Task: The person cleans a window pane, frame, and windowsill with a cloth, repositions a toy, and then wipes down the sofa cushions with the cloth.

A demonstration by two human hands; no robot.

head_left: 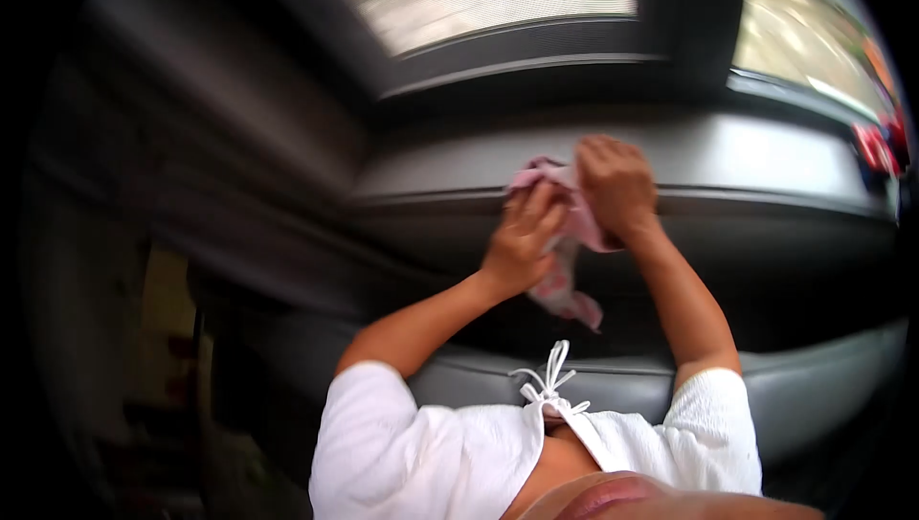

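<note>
A pink and white patterned cloth (565, 276) hangs bunched between my two hands, in front of the window sill. My left hand (524, 236) is closed on its left side, fingers bent over the pink upper fold. Beside it, a little higher and to the right, my right hand (616, 185) is curled into a fist with the cloth's upper right part at its edge. The cloth's lower end dangles free below the hands. Motion blurs the hands and cloth somewhat.
The light grey sill (766, 151) runs below a window with a screen (507, 3). A second window pane (804, 32) is at the right. Red items (876, 148) sit at the sill's right end. A grey padded backrest (814, 376) lies close to my body.
</note>
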